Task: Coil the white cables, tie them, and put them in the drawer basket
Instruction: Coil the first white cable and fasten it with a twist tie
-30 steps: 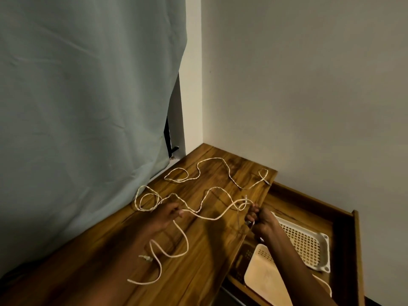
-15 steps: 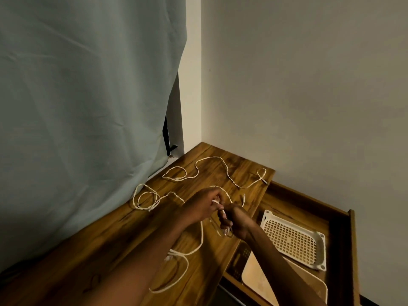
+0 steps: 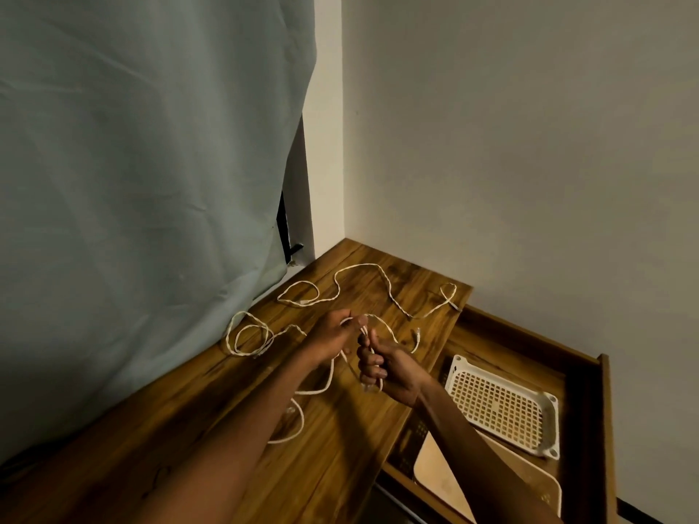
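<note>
A long white cable (image 3: pixel 393 293) lies in loose bends across the wooden desk top (image 3: pixel 340 448). My left hand (image 3: pixel 333 336) pinches a strand of a white cable near the desk's middle. My right hand (image 3: pixel 389 368) sits close beside it, fist shut around gathered loops of the same cable. More cable curls to the left (image 3: pixel 247 334) and trails toward me under my left forearm (image 3: pixel 299 421). A white perforated basket (image 3: pixel 503 406) rests in the open wooden drawer (image 3: pixel 590 391) at the right.
A pale blue curtain (image 3: pixel 151 183) hangs along the desk's left side. Plain walls meet in the corner behind the desk. A beige flat board (image 3: pixel 446 478) lies in the drawer in front of the basket, partly under my right forearm.
My hands, apart on the cable a second ago, have come together at the desk's middle. The cable slack between them has been drawn in, and the loop under my left arm shifted.
</note>
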